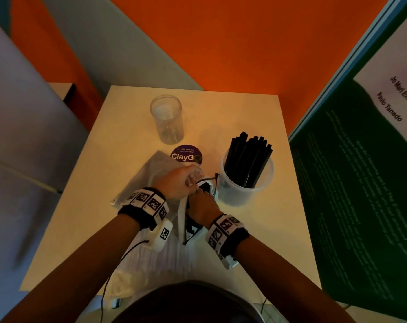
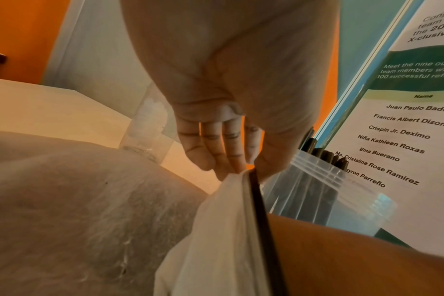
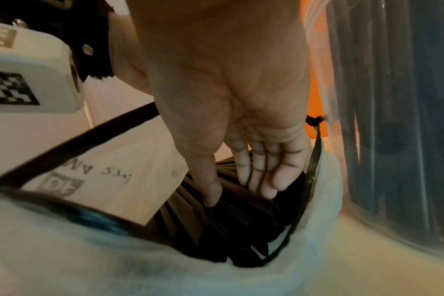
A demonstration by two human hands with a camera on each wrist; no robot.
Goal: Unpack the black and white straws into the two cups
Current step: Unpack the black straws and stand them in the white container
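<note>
A white pouch with black trim lies open at the table's middle. My left hand pinches its rim and holds the mouth up. My right hand reaches inside, thumb and straight fingers touching the black straws in the pouch. To the right, a plastic cup holds several black straws. An empty clear cup stands at the back. White straws in clear wrap lie near the front edge.
A crumpled translucent plastic bag lies under my left wrist, filling the left of the left wrist view. A purple round sticker is on the table. A green poster board stands close on the right.
</note>
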